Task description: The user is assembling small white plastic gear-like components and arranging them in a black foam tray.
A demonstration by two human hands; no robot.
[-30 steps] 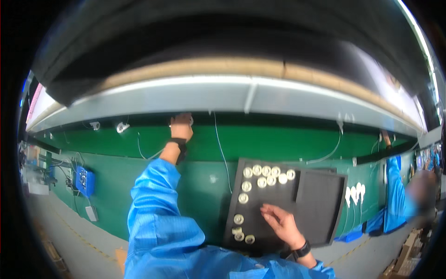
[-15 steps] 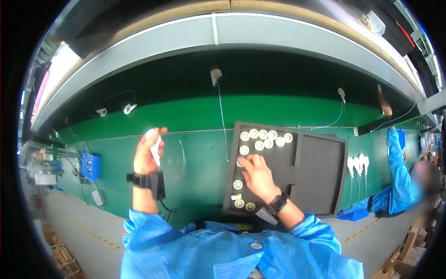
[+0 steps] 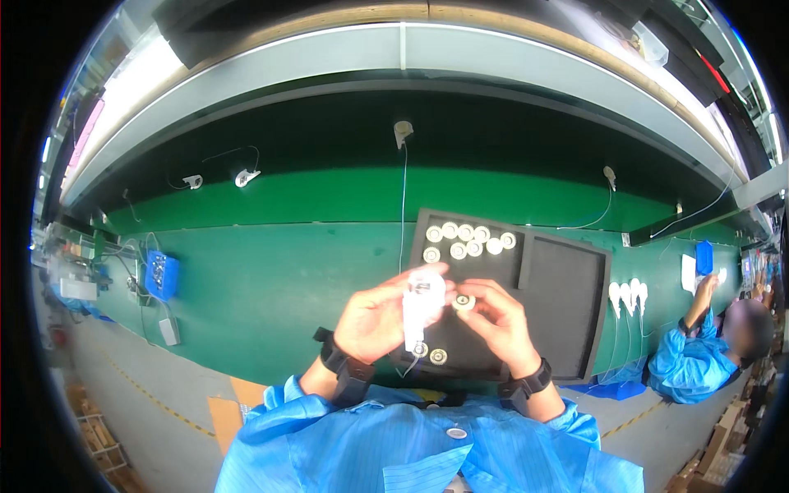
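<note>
Cupped beneath a white plastic housing (image 3: 424, 297) with a round head and a tapering stem is my left hand (image 3: 366, 325). Its fingers are closed on the housing, whose head faces up. Between the thumb and fingers of my right hand (image 3: 503, 325) is a small cream gear (image 3: 463, 303) with a dark centre. It is close beside the housing, over the left part of a black tray (image 3: 564, 306). More gears (image 3: 466, 232) stand along the tray's far left; a loose gear (image 3: 438, 357) lies at its near edge. My hands and the housing hide some of the tray's left side.
To the right of the tray lie several white corded housings (image 3: 629, 296). A blue bin (image 3: 161, 275) stands at the left. Another corded housing (image 3: 403, 131) is at the back, under the shelf edge (image 3: 394, 48). A co-worker (image 3: 694, 361) in blue sits at the far right.
My left hand has brought the housing rightward to the tray's left side. My right hand has lifted a gear out of the tray, close to it. The co-worker's arm has drawn back.
</note>
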